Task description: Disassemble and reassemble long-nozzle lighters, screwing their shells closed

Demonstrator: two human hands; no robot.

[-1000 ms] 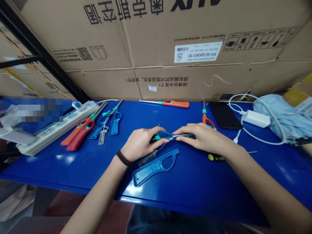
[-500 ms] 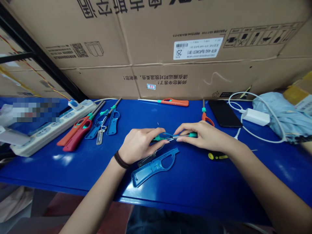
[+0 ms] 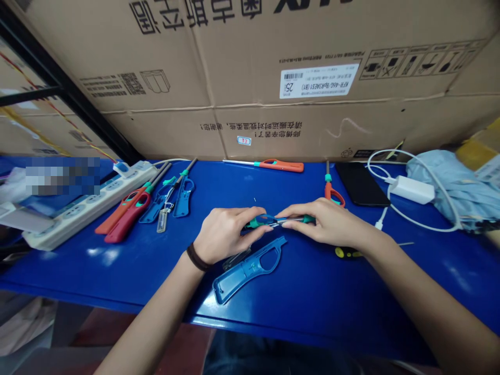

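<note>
My left hand (image 3: 230, 229) pinches a partly dismantled blue lighter (image 3: 267, 219) whose green part shows at my fingertips. My right hand (image 3: 318, 221) is closed on the same lighter's metal tube (image 3: 291, 219), with a green collar showing beyond the fingers. Thin wires lie between the two sets of fingertips. Below them, on the table, rests a loose blue lighter shell half (image 3: 250, 268), hollow side up. A dark clear-looking piece (image 3: 236, 259), partly covered by my left hand, sits beside the shell.
On the left are an orange lighter (image 3: 125, 205), a red lighter (image 3: 128, 216), an opened blue lighter (image 3: 166, 203) and a power strip (image 3: 89, 203). Behind lies another orange lighter (image 3: 279, 165). A phone (image 3: 365, 183), white charger (image 3: 412, 188) and yellow-black screwdriver (image 3: 344, 252) are at right.
Both hands stay nearly in place, with the right fingers slightly closer to the left. The whole view has shifted a little; the lighter is still held between them.
</note>
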